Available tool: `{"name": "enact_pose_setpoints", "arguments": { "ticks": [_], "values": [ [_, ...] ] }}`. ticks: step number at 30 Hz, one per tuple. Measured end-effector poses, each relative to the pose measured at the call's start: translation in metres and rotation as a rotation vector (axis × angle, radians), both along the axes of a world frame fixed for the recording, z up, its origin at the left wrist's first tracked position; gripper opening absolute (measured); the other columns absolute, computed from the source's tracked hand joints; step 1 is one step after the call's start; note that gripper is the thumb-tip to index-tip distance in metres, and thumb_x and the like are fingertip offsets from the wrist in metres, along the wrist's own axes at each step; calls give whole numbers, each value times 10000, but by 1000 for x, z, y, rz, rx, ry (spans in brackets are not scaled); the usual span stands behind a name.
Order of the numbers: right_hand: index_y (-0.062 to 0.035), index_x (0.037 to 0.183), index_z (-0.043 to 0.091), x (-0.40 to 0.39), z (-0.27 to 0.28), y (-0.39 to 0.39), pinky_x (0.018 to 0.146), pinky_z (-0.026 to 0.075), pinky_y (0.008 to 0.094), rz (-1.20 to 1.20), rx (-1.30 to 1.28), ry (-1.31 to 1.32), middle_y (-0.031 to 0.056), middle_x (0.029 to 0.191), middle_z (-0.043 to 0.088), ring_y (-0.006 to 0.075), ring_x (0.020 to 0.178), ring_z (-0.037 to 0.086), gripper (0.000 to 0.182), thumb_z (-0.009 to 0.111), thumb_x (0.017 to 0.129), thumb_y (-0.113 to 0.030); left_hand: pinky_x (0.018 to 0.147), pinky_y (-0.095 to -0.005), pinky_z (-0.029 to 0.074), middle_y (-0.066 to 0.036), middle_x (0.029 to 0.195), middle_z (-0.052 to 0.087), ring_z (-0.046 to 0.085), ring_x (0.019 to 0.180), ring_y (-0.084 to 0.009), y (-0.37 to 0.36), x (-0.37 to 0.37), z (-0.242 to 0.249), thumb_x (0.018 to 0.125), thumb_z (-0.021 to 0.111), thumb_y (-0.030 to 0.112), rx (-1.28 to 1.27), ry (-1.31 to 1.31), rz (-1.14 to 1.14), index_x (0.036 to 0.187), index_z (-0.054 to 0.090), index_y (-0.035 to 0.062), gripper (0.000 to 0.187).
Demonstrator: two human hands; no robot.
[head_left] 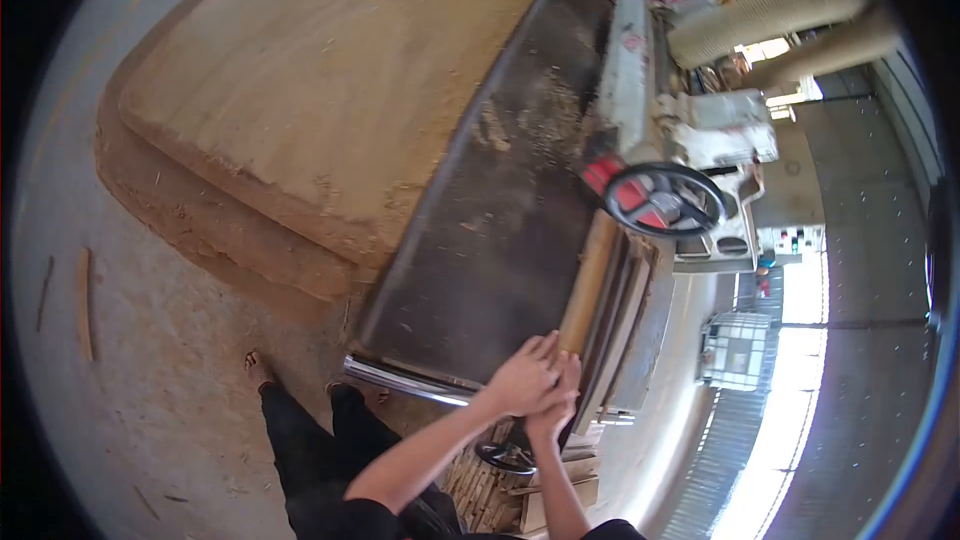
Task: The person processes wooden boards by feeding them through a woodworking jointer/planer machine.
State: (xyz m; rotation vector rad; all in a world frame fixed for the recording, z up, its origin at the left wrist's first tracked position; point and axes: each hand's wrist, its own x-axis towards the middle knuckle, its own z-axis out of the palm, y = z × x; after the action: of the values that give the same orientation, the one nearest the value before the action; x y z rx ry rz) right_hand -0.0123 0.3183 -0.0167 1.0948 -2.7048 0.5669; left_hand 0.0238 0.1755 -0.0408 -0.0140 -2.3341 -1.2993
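Observation:
A long wooden strip [587,285] lies along the edge of a dark metal machine table [480,230], its far end running under the machine head. My left hand [525,377] is closed on the near end of the strip, fingers bent over its top. Right beside it, my right hand [552,408] is closed at the same end, its fingers partly covered by the left hand. Beyond the strip's far end is a black handwheel [665,200] on the white and red machine head [627,80].
A large sawdust-coated board [330,70] spreads left of the machine table. Wood shavings [550,120] lie on the table. Ribbed hoses [770,15] hang over the machine. Below my arms are a second handwheel [507,452] and stacked wood pieces [480,495]. A caged white tank [735,350] stands farther right.

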Motion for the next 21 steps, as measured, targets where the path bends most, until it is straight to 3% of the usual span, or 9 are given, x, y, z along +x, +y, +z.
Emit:
{"name": "enact_pose_setpoints", "arguments": {
  "ticks": [2,6,9,12,13,14,16,18,21],
  "values": [
    [44,1518,505,-1,-18,10,1260,305,473,-97,-77,-49,236,1568,506,394,1487,451,536,599,1048,-196,1214,-514,315,-324,1444,576,467,1439,-460,-3,5,0,1033,469,634,13,9,29,1351,574,-159,861],
    [52,1550,459,5,-17,-1,1267,284,439,-101,58,-91,220,1625,446,340,1524,406,534,568,1076,-168,1171,-489,361,-161,1580,496,450,1444,-352,10,36,-27,971,656,472,328,540,9,1360,604,-42,647],
    [59,1582,405,-7,-15,12,1274,262,408,-127,37,-145,218,1667,392,308,1559,353,544,537,1098,-152,1160,-464,388,-134,1500,571,488,1423,-299,-8,171,-61,994,650,435,355,464,-104,1388,620,27,568],
    [84,1562,423,1,-8,-4,1267,265,380,-163,169,-75,224,1651,412,284,1545,370,525,548,1104,-140,1114,-475,452,-106,1299,697,583,1341,-290,-12,320,-155,977,702,407,565,352,-261,1259,687,74,436],
    [70,1568,423,2,-7,-7,1262,275,382,-190,213,-44,211,1652,417,286,1541,378,532,540,1110,-175,1070,-481,492,-102,1231,726,616,1300,-287,-19,377,-186,947,743,374,521,60,-231,1150,742,90,350],
    [66,1570,421,4,-6,-11,1261,278,382,-192,248,-25,207,1651,421,285,1538,382,535,539,1111,-182,1056,-478,500,-91,1179,741,626,1272,-289,-47,426,-211,917,766,333,446,-112,-161,1055,772,113,259],
    [59,1576,417,6,-7,-13,1259,283,383,-201,307,18,201,1649,427,282,1533,389,543,537,1111,-196,1075,-533,424,-105,1192,724,588,1292,-329,-69,501,-252,843,798,408,468,-447,112,1075,765,107,382],
    [57,1569,426,11,-6,-19,1239,314,390,-231,369,56,220,1629,448,303,1517,416,538,524,1115,-215,1095,-588,348,-118,1205,706,549,1311,-369,-81,535,-271,770,830,484,506,-655,282,1095,757,100,508],
    [21,1556,459,15,-4,-24,1203,359,409,-301,467,125,242,1581,498,352,1478,467,504,498,1123,-233,1109,-579,355,-131,1243,709,560,1329,-371,-90,520,-287,806,794,515,540,-605,171,1117,757,124,501]
  ]
}}
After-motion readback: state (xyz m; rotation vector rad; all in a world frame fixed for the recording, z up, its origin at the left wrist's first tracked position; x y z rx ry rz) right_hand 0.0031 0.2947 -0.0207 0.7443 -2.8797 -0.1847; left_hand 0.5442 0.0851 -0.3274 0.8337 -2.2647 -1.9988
